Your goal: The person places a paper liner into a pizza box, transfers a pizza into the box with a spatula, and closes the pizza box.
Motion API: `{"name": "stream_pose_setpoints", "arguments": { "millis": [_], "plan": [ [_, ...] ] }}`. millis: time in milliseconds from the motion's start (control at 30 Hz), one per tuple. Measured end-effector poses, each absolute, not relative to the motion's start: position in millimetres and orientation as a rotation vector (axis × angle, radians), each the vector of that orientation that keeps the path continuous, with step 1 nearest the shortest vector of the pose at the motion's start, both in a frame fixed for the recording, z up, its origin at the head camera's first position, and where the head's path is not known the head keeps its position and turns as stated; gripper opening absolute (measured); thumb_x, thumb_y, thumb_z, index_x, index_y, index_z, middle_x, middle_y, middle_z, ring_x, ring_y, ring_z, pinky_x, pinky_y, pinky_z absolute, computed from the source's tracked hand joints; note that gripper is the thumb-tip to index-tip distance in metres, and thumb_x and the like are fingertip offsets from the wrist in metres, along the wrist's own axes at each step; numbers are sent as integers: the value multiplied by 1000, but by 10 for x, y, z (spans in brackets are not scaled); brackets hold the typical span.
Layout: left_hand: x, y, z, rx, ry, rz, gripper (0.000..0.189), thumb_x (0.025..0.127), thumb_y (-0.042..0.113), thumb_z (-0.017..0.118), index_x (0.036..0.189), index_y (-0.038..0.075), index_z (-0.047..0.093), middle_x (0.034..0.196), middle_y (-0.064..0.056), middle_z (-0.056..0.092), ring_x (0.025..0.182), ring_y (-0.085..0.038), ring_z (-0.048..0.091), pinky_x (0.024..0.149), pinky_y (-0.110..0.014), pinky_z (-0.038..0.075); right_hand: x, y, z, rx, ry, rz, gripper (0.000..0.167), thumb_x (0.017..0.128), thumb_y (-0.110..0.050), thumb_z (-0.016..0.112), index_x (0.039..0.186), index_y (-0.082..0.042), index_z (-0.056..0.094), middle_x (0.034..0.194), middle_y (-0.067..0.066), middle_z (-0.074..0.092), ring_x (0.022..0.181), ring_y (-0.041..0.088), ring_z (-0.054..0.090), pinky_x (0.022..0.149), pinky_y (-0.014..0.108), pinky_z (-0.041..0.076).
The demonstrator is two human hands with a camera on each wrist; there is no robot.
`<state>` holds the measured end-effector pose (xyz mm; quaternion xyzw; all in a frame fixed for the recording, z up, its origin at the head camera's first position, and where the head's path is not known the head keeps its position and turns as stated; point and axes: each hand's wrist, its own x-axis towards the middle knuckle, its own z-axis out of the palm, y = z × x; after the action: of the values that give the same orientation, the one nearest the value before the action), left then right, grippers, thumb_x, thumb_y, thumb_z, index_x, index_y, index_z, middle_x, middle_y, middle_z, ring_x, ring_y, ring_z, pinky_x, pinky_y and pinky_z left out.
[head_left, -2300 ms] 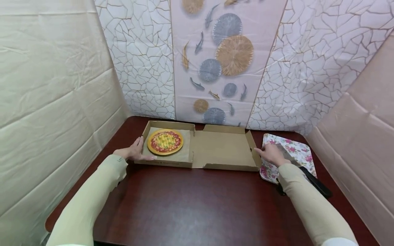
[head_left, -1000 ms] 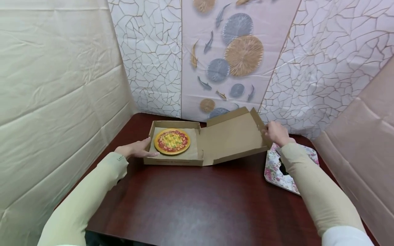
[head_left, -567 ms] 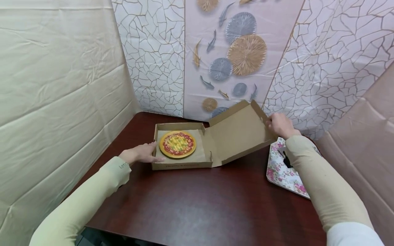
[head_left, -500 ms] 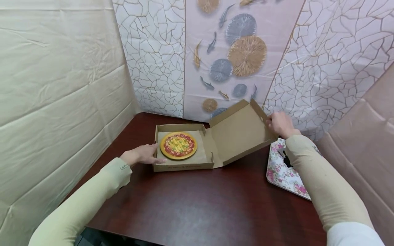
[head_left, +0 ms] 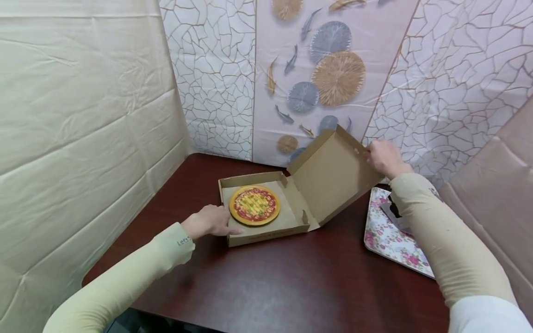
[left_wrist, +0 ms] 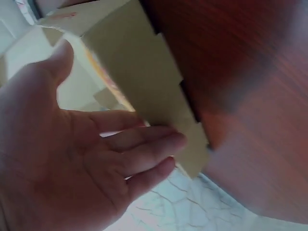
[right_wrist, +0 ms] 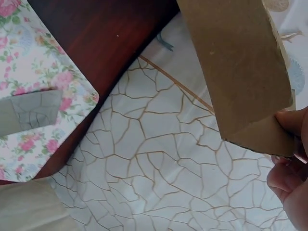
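Observation:
A cardboard pizza box [head_left: 272, 236] lies on the table, with a round pizza [head_left: 254, 206] on paper inside its base. My left hand [head_left: 212, 220] rests at the base's left front corner. In the left wrist view its fingers [left_wrist: 149, 147] lie fairly straight against the outer wall, thumb over the rim. At the right, the lid [head_left: 333, 171] stands tilted up on its fold, its inside facing the pizza. My right hand [head_left: 385, 157] pinches the lid's raised outer edge; the right wrist view shows thumb and fingers on a cardboard corner flap [right_wrist: 269, 130].
A floral board [head_left: 387, 240] lies at the right, partly under my right forearm. On it is a flat metal blade [right_wrist: 36, 113]. The dark table [head_left: 266, 286] meets patterned cloth walls [head_left: 212, 92] at the back and sides.
My right hand has raised the lid from lying flat to a steep tilt. The box has turned and shifted right and nearer, my left hand staying at its left side.

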<state>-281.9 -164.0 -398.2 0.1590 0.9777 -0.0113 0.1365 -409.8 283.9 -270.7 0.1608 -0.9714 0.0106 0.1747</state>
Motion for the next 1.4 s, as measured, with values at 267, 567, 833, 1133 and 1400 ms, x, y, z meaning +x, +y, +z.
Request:
{"name": "stream_pose_setpoints", "arguments": {
  "millis": [267,567,833,1133,1400],
  "plan": [
    [-3297,-1746,-3992,765,3038,20,75,86,69,51,129,8,59,128,-15,62,117,-31,59,99,-52,45,-4066,2802,-2601,476,-2701,-33,19,90,-11,58,78,-2,70,80,22,68,67,36,61,55,52,47],
    [-3841,-2268,-4111,522,2892,200,115,77,73,61,156,19,-4,164,-9,-5,151,-36,-5,116,-65,9,-4028,2646,-2592,485,-2703,-56,18,90,-12,59,77,-3,68,83,21,68,75,40,64,60,56,48],
    [-3936,-2269,-4132,472,2736,261,114,78,66,65,157,16,0,164,-13,-2,150,-38,-7,116,-66,7,-4002,2620,-2599,478,-2691,-67,18,91,-11,60,79,-1,69,83,20,68,76,39,64,62,56,49],
    [-3900,-2180,-4059,450,2736,226,112,77,69,65,157,17,6,164,-11,7,151,-37,-2,117,-64,5,-4023,2654,-2552,485,-2665,-66,20,91,-10,60,76,-1,68,78,19,66,68,35,62,58,52,48],
    [-3769,-2141,-4091,426,2784,132,115,74,78,58,157,19,5,163,-9,13,150,-39,7,116,-65,6,-4041,2584,-2483,500,-2658,-73,18,91,-11,60,81,-1,72,79,19,66,63,30,59,53,47,47]
  ]
}}
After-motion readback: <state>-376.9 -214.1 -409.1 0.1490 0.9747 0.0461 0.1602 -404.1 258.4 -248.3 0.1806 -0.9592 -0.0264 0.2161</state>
